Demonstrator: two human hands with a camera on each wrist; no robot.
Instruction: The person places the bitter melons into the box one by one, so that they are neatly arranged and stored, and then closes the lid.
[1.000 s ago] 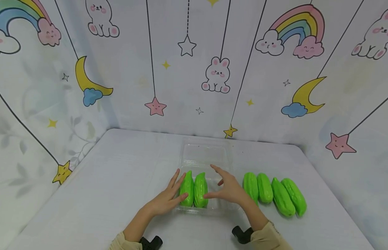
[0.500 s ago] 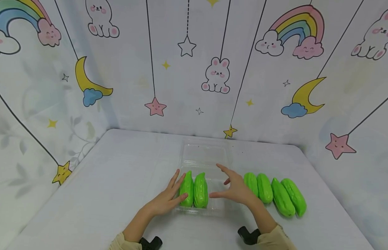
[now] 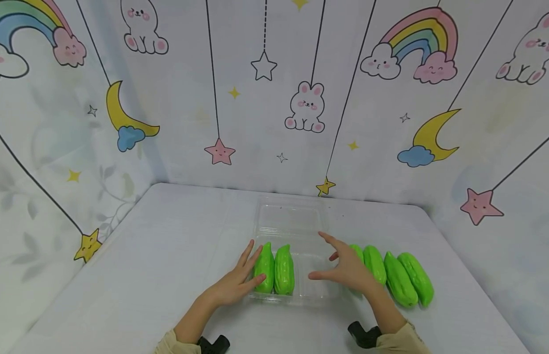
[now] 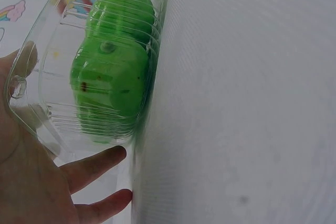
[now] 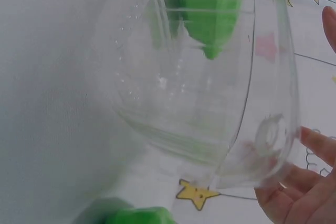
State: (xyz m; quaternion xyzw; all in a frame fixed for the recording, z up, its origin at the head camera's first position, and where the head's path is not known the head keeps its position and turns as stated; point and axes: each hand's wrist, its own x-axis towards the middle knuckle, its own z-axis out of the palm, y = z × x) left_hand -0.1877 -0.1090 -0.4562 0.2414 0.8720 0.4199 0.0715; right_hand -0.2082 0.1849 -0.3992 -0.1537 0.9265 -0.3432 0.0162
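A clear plastic clamshell box (image 3: 316, 295) lies with its lid folded back. Two glossy green, ridged, gourd-like vegetables (image 3: 284, 270) rest side by side in its left half, pointed ends away from me. My left hand (image 3: 236, 282) is at the box's left side, fingers spread and straight, thumb over the left-hand vegetable. Through the clear wall, the left wrist view shows the blunt ends of the vegetables (image 4: 110, 69). My right hand (image 3: 349, 268) hovers over the box's right side, thumb and fingers wide apart, holding nothing. It partly hides the nearest loose vegetable.
To the right of the box, several more green vegetables (image 3: 400, 280) lie in a row on the white-covered table (image 3: 177, 236). The clear lid (image 3: 292, 216) lies flat behind the box. A cartoon-printed backdrop (image 3: 256, 113) stands along the table's far edge.
My right hand has moved right, away from the vegetables in the box and toward the loose row, covering more of its first vegetable. My left hand has stayed in place.
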